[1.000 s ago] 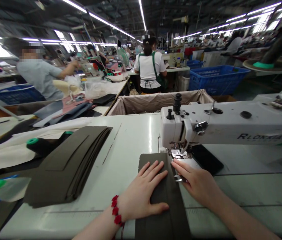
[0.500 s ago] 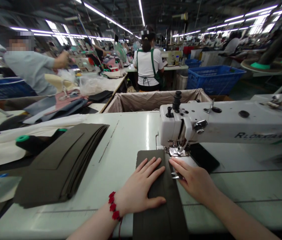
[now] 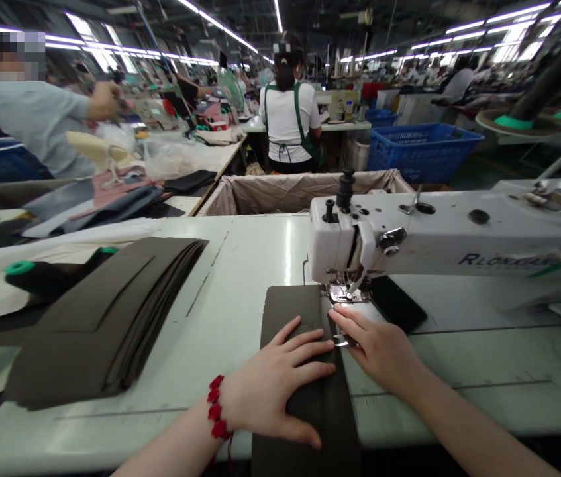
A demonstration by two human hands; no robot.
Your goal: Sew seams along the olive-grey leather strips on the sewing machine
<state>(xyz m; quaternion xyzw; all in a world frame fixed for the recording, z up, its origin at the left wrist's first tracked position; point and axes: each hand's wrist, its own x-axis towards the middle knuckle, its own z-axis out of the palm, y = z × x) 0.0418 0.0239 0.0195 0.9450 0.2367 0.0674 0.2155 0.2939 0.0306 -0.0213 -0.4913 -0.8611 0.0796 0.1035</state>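
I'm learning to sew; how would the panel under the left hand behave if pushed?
The panel would probably slide easily, since the table looks glossy. It may buckle if its front catches, as that edge looks thin.

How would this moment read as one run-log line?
left hand: spread flat on dark panel; right hand: at panel's edge by sewing machine, metal tip beneath; at left: stacked panels

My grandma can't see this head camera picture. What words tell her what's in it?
A person's left hand lies spread on a dark olive fabric panel at a white sewing machine, with the right hand at the panel's edge. A stack of similar panels lies to the left.
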